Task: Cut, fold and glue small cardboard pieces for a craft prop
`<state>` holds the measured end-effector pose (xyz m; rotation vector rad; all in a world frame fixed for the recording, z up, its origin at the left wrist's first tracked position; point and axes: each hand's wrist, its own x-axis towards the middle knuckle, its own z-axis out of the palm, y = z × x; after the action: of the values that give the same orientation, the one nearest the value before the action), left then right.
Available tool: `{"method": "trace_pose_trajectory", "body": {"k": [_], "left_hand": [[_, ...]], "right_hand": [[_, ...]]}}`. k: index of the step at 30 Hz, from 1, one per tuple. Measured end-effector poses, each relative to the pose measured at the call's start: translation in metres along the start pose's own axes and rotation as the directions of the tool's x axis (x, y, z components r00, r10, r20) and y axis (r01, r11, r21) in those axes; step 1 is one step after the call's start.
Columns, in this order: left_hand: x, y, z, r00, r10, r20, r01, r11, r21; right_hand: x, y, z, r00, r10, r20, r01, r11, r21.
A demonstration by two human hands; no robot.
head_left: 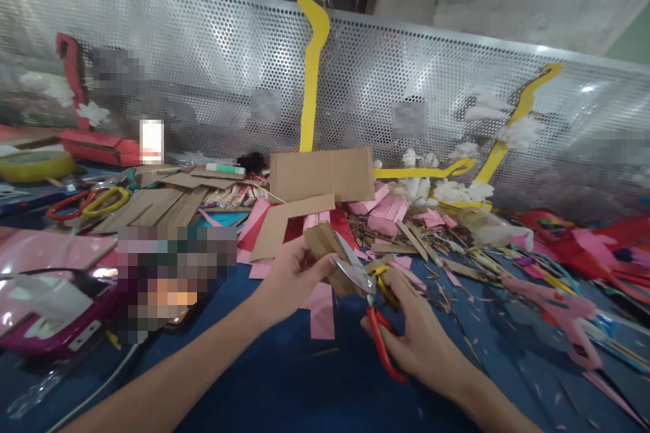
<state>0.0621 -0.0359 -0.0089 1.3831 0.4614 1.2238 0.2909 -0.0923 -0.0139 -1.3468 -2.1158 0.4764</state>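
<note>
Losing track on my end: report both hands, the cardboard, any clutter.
Left hand gripping cardboard piece. Right hand on scissors, blades at the cardboard. Scraps strewn beyond right hand.

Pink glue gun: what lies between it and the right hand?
In the head view, blue table surface littered with thin scraps, some pink, lies between the pink glue gun and the right hand.

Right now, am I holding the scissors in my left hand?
No, the right hand holds the scissors, while the left hand holds a piece of cardboard.
</note>
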Motion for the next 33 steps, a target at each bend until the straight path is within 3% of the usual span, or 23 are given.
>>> {"method": "trace_pose_trajectory", "body": {"k": [22,29,33], "left_hand": [[-0.001,0.013,0.002,0.999,-0.021,0.026,0.020,0.999,0.034],[-0.002,0.010,0.002,0.998,-0.044,0.043,0.042,0.998,0.056],[-0.002,0.009,0.003,0.997,-0.051,0.056,0.048,0.998,0.046]], "right_hand": [[0.001,0.001,-0.001,0.999,0.009,0.039,-0.015,0.990,0.142],[0.001,0.009,0.005,0.995,0.093,-0.020,-0.089,0.986,0.138],[0.005,0.007,0.006,0.992,0.127,-0.024,-0.119,0.967,0.225]]}}
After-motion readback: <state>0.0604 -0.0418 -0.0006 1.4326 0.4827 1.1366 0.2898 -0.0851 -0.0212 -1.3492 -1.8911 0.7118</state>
